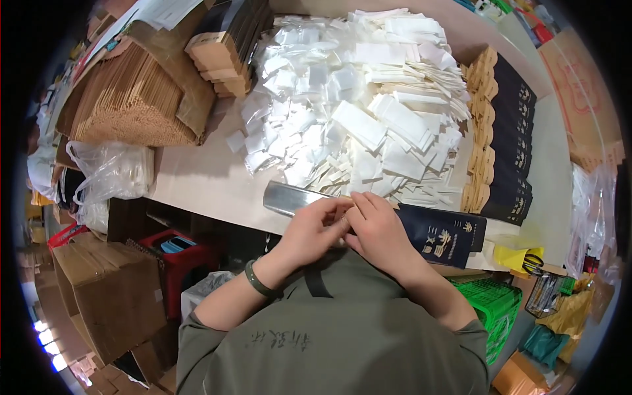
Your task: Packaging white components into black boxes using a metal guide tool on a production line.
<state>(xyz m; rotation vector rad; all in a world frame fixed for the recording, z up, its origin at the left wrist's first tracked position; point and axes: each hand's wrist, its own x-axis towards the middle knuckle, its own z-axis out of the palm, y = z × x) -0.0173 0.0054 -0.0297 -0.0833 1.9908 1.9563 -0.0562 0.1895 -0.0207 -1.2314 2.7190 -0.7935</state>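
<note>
At the table's near edge, in front of my body, my left hand (311, 230) and my right hand (380, 230) come together with fingertips touching. Both have their fingers bent and pressed together; whatever lies between them, if anything, is too small or hidden to make out. A long metal case with rounded corners (289, 198) lies just beyond my left hand, its right end covered by my fingers. Dark printed paper pouches (431, 238) lie beside my right hand, partly under it. Past both hands spreads a heap of white paper packets (388, 148), with small clear-wrapped white sachets (286, 125) on its left.
Stacked brown paper bags in a carton (131, 99) stand at the left. Overlapping dark pouches with kraft edges (503, 138) line the right side. Black-handled scissors (532, 263) are at the right corner. A green crate (490, 313), red stool (181, 260) and cardboard box (112, 283) stand below.
</note>
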